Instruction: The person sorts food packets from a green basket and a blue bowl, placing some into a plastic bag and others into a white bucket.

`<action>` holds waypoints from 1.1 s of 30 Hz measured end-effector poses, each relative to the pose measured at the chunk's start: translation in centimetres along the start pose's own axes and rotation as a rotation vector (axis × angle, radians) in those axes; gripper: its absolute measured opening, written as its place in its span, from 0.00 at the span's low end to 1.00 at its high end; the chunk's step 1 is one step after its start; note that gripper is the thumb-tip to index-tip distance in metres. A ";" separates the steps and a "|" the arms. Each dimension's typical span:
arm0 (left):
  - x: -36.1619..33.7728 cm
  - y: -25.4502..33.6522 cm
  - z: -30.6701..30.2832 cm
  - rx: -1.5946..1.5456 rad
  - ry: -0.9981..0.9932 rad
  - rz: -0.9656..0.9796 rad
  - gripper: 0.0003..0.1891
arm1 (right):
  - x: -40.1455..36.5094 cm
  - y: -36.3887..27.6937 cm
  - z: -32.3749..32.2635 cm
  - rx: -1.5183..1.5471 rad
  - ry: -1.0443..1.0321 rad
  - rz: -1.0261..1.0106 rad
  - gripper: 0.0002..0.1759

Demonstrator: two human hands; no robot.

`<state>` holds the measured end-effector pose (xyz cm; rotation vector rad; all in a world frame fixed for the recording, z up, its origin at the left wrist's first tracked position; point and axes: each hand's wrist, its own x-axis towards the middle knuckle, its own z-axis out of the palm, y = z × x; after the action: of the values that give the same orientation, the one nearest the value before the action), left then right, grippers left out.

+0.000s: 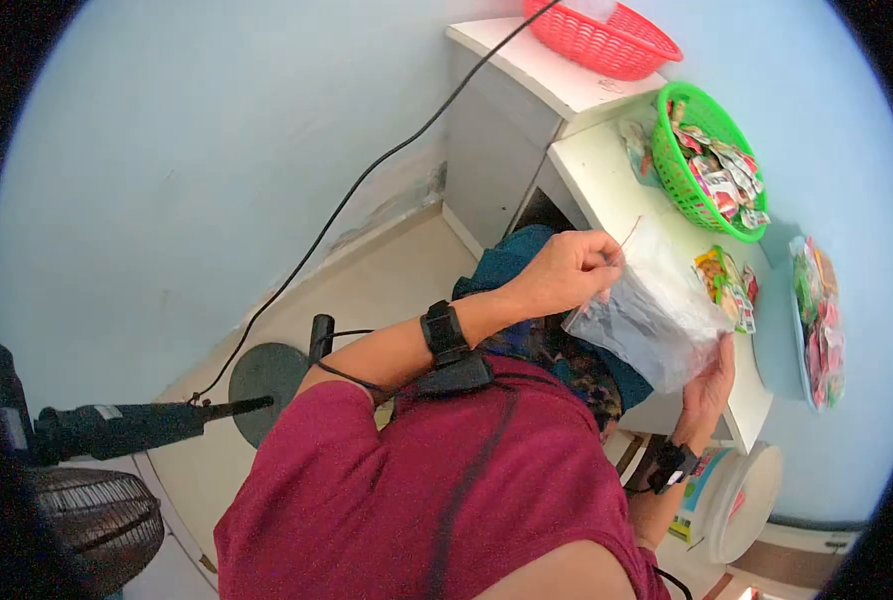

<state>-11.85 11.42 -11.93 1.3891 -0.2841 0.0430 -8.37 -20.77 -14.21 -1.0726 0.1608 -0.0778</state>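
A clear plastic bag (652,320) is stretched over my lap at the edge of the white table. My left hand (567,272) is closed in a pinch at the bag's upper left corner, where a thin reddish strip sticks up from the fingers. At the bag's lower right end, my right hand (709,388) grips it from beneath, with part of its fingers hidden by the film. Just beyond the bag, small yellow and green packets (727,283) lie on the white table (607,170).
Past the bag stands a green basket (679,180) full of small packets. A pale blue basket (782,345) holds more packets at the right. A red basket (602,45) sits on the higher cabinet. A white bucket (757,500), a fan (97,520) and a hanging black cable (367,172) are nearby.
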 end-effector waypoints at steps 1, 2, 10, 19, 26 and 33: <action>0.0 -0.1 -0.1 0.000 -0.007 -0.002 0.05 | 0.2 0.1 -0.2 -0.037 -0.021 -0.019 0.18; 0.1 -0.3 -0.1 -0.001 -0.016 -0.004 0.05 | 0.4 0.0 -0.7 -0.072 -0.040 -0.040 0.18; 0.2 -0.5 0.3 0.091 -0.046 -0.040 0.06 | -1.4 -0.5 0.8 -0.158 0.072 -0.059 0.16; 0.0 -0.6 0.3 0.073 -0.061 -0.090 0.07 | -0.7 -0.5 -0.9 -0.251 0.094 -0.187 0.13; 0.1 -0.9 0.1 0.095 -0.048 -0.103 0.09 | 0.1 -0.6 -1.9 -0.296 0.082 -0.220 0.15; 0.3 1.0 -0.5 0.281 0.133 0.068 0.07 | -0.9 -1.0 0.9 -0.629 0.281 -0.505 0.15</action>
<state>-11.65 12.06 -10.98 1.6468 -0.2199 0.2385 -9.11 -20.31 -12.78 -1.7111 0.1679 -0.6704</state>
